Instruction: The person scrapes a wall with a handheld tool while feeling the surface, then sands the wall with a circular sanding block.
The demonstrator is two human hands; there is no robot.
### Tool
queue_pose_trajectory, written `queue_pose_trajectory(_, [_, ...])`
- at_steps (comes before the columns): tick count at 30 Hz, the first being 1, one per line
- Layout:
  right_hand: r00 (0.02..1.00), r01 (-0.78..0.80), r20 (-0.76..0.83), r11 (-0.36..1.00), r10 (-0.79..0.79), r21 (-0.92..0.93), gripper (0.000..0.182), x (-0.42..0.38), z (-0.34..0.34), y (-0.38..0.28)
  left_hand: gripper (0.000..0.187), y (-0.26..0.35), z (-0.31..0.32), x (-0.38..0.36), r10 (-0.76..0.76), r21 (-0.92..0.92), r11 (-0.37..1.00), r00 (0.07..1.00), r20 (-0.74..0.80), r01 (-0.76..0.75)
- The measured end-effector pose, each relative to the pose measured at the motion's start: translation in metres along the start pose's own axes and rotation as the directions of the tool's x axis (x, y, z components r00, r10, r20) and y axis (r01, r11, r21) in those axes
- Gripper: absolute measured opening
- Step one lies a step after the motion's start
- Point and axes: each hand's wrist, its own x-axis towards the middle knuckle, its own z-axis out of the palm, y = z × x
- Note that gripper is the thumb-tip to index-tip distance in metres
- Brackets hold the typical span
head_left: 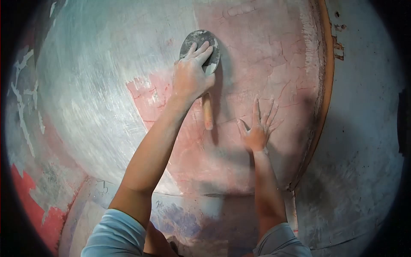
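Observation:
A large curved surface fills the middle, pink and cracked on the right, whitish grey on the left. My left hand presses on a dark oval tool with whitish smears, its fingers spread over the tool's face. From under the wrist a wooden handle points downward. The tool lies against the upper part of the surface, near where pink meets grey. Lower and to the right, my right hand rests flat on the pink area, fingers spread, holding nothing.
An orange-brown rim edges the curved surface on the right, with a grey wall beyond it. At the lower left is a patchy red and grey area. A seam runs along the bottom of the curve.

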Motion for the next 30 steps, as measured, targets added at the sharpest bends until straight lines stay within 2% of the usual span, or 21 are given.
queue_pose_trajectory(1, [1.000, -0.003, 0.002, 1.000, 0.003, -0.002, 0.103, -0.001, 0.000, 0.000, 0.041, -0.004, 0.001, 0.003, 0.039, 0.014, 0.999, 0.999, -0.036, -0.038])
queue_pose_trajectory(4, [1.000, -0.005, -0.001, 1.000, 0.005, -0.017, 0.103, 0.003, 0.002, 0.002, 0.046, -0.012, -0.007, 0.062, -0.077, -0.078, 0.994, 0.993, -0.085, 0.070])
queue_pose_trajectory(6, [1.000, 0.000, 0.003, 1.000, 0.000, -0.028, 0.103, 0.002, 0.000, 0.003, 0.043, -0.012, -0.013, 0.099, -0.044, 0.042, 0.998, 0.997, -0.064, 0.047])
queue_pose_trajectory(7, [1.000, 0.009, 0.000, 1.000, -0.009, -0.010, 0.102, 0.003, -0.001, 0.003, 0.036, -0.012, -0.010, 0.102, -0.027, 0.074, 0.997, 0.994, -0.101, 0.034])
queue_pose_trajectory(8, [1.000, 0.017, 0.001, 1.000, -0.017, 0.010, 0.101, 0.002, -0.002, 0.002, 0.036, -0.014, -0.009, 0.096, -0.027, 0.075, 0.997, 0.995, -0.099, 0.034])
queue_pose_trajectory(10, [1.000, 0.007, 0.009, 1.000, -0.007, 0.001, 0.101, 0.000, -0.001, 0.001, 0.038, -0.016, -0.004, 0.062, -0.039, -0.060, 0.998, 0.988, -0.152, 0.030])
queue_pose_trajectory(11, [1.000, -0.001, 0.005, 1.000, 0.001, -0.010, 0.100, 0.002, 0.000, 0.002, 0.041, -0.021, 0.005, 0.034, 0.018, -0.075, 0.997, 0.989, -0.149, -0.029])
queue_pose_trajectory(13, [1.000, 0.003, -0.005, 1.000, -0.003, -0.016, 0.100, 0.001, 0.000, 0.002, 0.043, -0.005, 0.003, -0.011, 0.073, 0.060, 0.996, 0.996, -0.042, -0.070])
queue_pose_trajectory(14, [1.000, 0.016, -0.014, 0.999, -0.016, -0.030, 0.100, 0.002, 0.001, 0.003, 0.041, 0.001, -0.001, -0.014, -0.007, -0.041, 0.999, 1.000, -0.016, 0.006])
queue_pose_trajectory(16, [1.000, 0.014, -0.020, 0.999, -0.015, -0.033, 0.100, 0.002, 0.003, 0.004, 0.044, -0.011, 0.000, 0.005, 0.053, -0.070, 0.996, 0.996, -0.072, -0.058])
queue_pose_trajectory(20, [1.000, 0.004, 0.005, 1.000, -0.004, -0.012, 0.099, 0.001, 0.000, 0.003, 0.041, -0.005, -0.010, 0.074, -0.071, -0.001, 0.997, 0.994, -0.087, 0.071])
queue_pose_trajectory(23, [1.000, 0.011, 0.002, 1.000, -0.011, -0.012, 0.099, 0.000, -0.001, 0.003, 0.043, -0.003, -0.009, 0.047, -0.168, -0.082, 0.983, 0.985, -0.032, 0.165])
queue_pose_trajectory(24, [1.000, 0.016, 0.003, 1.000, -0.016, -0.010, 0.099, 0.001, -0.001, 0.003, 0.045, -0.006, -0.002, 0.024, -0.055, -0.066, 0.997, 0.995, -0.082, 0.050])
queue_pose_trajectory(26, [1.000, 0.001, 0.009, 1.000, -0.001, -0.006, 0.099, 0.000, -0.001, 0.002, 0.044, 0.000, -0.004, -0.010, -0.006, -0.019, 1.000, 1.000, -0.007, 0.006])
queue_pose_trajectory(29, [0.999, 0.029, -0.022, 0.999, -0.030, -0.040, 0.099, -0.002, 0.006, 0.007, 0.045, -0.017, -0.002, 0.010, 0.052, -0.071, 0.996, 0.997, -0.056, -0.056])
queue_pose_trajectory(30, [0.999, 0.026, -0.022, 0.999, -0.027, -0.046, 0.099, -0.001, 0.005, 0.007, 0.044, -0.017, -0.006, 0.028, 0.016, -0.068, 0.997, 0.996, -0.093, -0.023])
